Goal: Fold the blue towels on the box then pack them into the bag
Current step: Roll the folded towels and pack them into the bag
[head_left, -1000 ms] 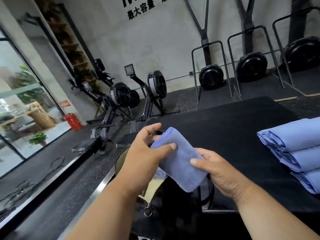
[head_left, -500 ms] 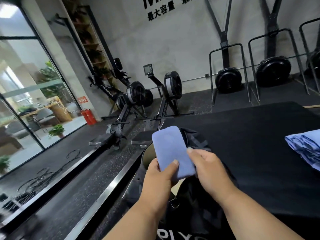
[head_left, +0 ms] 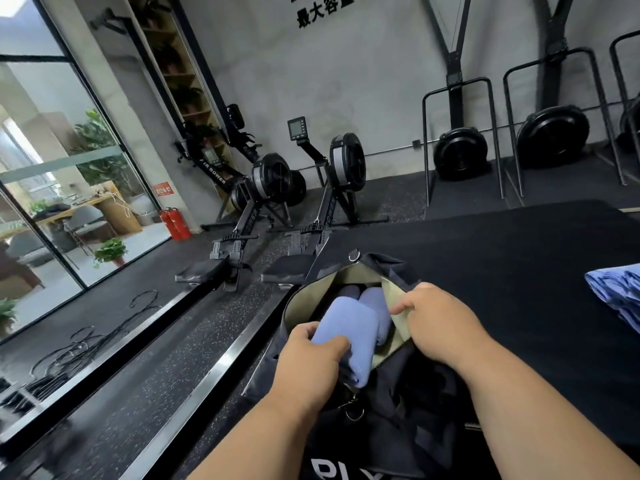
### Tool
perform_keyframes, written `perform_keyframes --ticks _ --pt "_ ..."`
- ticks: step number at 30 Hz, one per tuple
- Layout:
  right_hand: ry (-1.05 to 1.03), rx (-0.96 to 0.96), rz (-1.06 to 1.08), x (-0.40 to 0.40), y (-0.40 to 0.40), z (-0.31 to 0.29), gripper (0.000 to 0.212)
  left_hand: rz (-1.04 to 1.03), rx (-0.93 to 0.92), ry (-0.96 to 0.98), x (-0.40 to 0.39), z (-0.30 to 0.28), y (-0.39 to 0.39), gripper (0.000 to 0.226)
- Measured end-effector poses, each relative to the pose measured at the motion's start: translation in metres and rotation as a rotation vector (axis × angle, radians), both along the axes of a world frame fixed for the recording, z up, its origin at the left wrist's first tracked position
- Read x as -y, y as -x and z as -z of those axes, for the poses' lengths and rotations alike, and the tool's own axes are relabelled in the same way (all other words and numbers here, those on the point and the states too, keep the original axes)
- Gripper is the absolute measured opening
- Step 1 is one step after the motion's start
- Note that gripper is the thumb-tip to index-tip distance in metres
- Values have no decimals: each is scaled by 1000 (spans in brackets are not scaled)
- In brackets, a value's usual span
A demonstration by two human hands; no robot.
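Observation:
A black bag (head_left: 412, 403) with a beige lining lies open in front of me on the black box (head_left: 502, 258). My left hand (head_left: 308, 362) grips a folded blue towel (head_left: 349, 334) and holds it down inside the bag's mouth. Beside it in the bag lies another folded blue towel (head_left: 375, 303). My right hand (head_left: 440, 323) pinches the bag's beige right edge (head_left: 394, 296) and holds it open. More blue towels (head_left: 620, 296) lie stacked on the box at the right edge of view.
Two rowing machines (head_left: 270, 199) stand on the floor beyond the box. Black frames with round machines (head_left: 460, 150) line the back wall. A glass wall (head_left: 52, 188) and a red fire extinguisher (head_left: 175, 223) are at the left, with cables on the floor.
The folded towel went from held up above the bag with both hands down into the bag's mouth. My right hand left the towel and took hold of the bag's edge.

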State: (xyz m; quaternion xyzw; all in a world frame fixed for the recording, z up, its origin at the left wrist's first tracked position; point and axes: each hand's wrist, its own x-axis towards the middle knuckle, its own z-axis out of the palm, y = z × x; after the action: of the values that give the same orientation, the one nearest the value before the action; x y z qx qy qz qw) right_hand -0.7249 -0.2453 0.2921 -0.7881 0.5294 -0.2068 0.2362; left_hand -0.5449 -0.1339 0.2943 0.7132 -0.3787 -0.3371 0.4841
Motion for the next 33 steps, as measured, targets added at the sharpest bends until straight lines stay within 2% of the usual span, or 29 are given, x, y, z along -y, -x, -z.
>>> perform_keyframes --ticks 3,6,8,14,18,21,23,29,33 --pt "32 -121 -2 4 11 1 47 19 -32 -21 16 -1 5 38" --pt "2 -35 60 1 21 1 62 40 -84 -25 31 4 11 30" --pt "12 39 95 -3 24 0 68 40 -111 -50 41 6 18 33" --pt "95 93 169 -11 25 -1 51 139 -194 -95 74 17 42 34" --pt "80 94 191 -11 31 1 74 203 -246 -118 91 25 56 18" --pt "118 96 202 -10 36 0 79 210 -347 -136 107 30 63 3" --pt "139 99 200 -9 38 -1 80 199 -399 -158 117 33 66 19" --pt "128 140 173 -5 43 -2 80 155 -482 -187 146 53 79 9" --pt "136 147 153 -3 45 0 79 177 -440 -180 146 59 82 23"
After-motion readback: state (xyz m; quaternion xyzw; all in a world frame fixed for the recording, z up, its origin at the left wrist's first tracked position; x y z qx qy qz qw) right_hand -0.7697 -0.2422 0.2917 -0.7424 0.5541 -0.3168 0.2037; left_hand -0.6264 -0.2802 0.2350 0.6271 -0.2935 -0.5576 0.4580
